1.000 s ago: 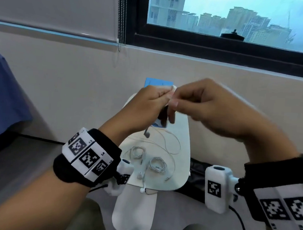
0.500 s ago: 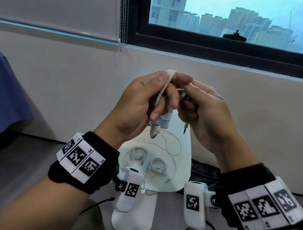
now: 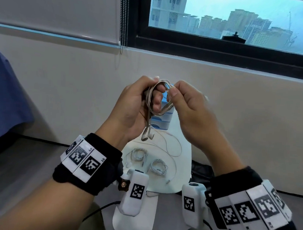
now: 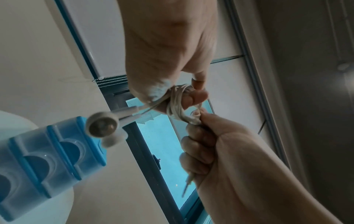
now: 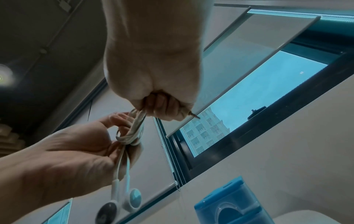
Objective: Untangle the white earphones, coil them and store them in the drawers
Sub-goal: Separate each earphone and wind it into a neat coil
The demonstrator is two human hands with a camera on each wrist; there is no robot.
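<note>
Head view, centre of frame: both hands raised above the small white worktop (image 3: 184, 153), working one set of white earphones (image 3: 159, 97). Left hand (image 3: 135, 110) has the cord wound in several loops round its fingers (image 4: 195, 97); fingers curled thru the coil, gripping it. The two earbuds (image 3: 147, 135) hang below that hand on short leads, side by side, clear of the worktop. Right hand (image 3: 192, 114) is curled w/ thumb and forefinger pinching the right side of the same coil; the metal plug (image 5: 193, 115) pokes out from the bottom of its fist, seen in both wrist views.

On the worktop, lower centre of head view: two more coiled earphone sets, one at left (image 3: 138, 154) and one at right (image 3: 158, 166), apart from each other, plus a loose uncoiled cord (image 3: 173, 147) curving round them w/ its plug end near the front edge. Blue drawers (image 3: 162, 121) stand at the back of the worktop, directly behind the hands, mostly hidden in head view; left wrist view shows them at lower left as a stack of translucent blue compartments w/ round finger cut-outs. Can't tell whether any drawer is open.

Background: window (image 3: 225, 21) upper right w/ tower blocks outside, bead chain (image 3: 124, 19) hanging at its left edge, blue cloth (image 3: 3, 95) at far left.
</note>
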